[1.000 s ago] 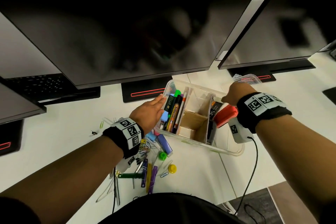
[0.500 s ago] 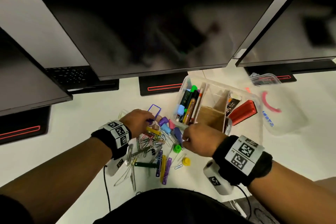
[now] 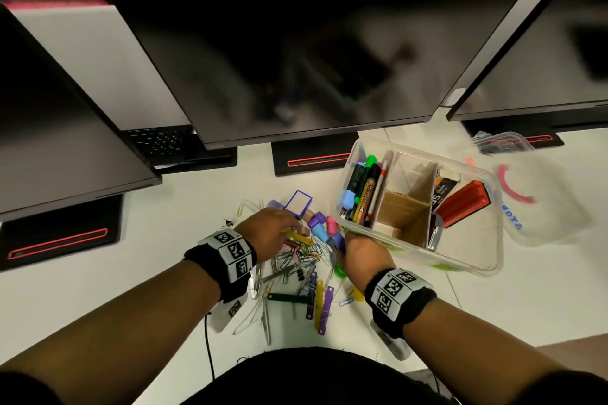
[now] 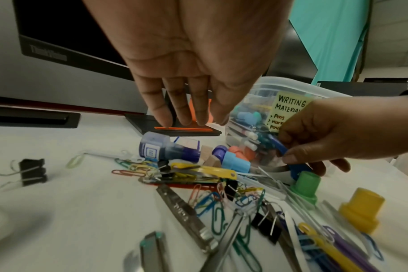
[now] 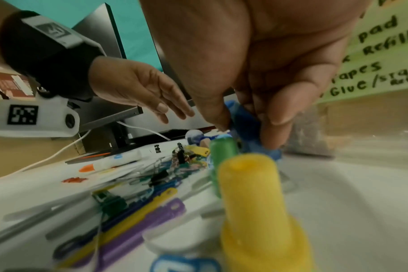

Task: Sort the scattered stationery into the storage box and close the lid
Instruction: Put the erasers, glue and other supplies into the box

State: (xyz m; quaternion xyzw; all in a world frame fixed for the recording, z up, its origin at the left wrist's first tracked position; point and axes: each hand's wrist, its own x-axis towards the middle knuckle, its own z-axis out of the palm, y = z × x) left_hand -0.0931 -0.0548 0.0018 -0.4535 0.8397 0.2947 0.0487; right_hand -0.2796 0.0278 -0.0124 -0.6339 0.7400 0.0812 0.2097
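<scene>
The clear storage box [image 3: 470, 253] stands open on the white desk, with markers and a red block inside. Its lid [image 3: 552, 207] lies to the right. In front of the box's left side lies a pile of paper clips [image 3: 302, 256], tags, caps and binder clips. My left hand [image 3: 266, 233] hovers over the pile with straight fingers [image 4: 198, 117] and holds nothing. My right hand [image 3: 362, 250] pinches a blue plastic tool [image 4: 280, 146] at the pile's right edge, against the box wall. The same tool [image 5: 247, 119] shows between thumb and fingers in the right wrist view.
Three dark monitors [image 3: 312, 59] overhang the desk's back, and a keyboard [image 3: 158, 141] lies behind on the left. A green cap [image 4: 306, 184] and a yellow cap [image 4: 359, 208] stand near my right hand. A blue ink bottle [image 4: 165, 149] lies under the left fingers. One black binder clip [image 4: 33, 172] sits apart on the left.
Both hands have left the box's sides and come down to the pile. The right hand now pinches the blue tool, and the left hand hovers over the clips.
</scene>
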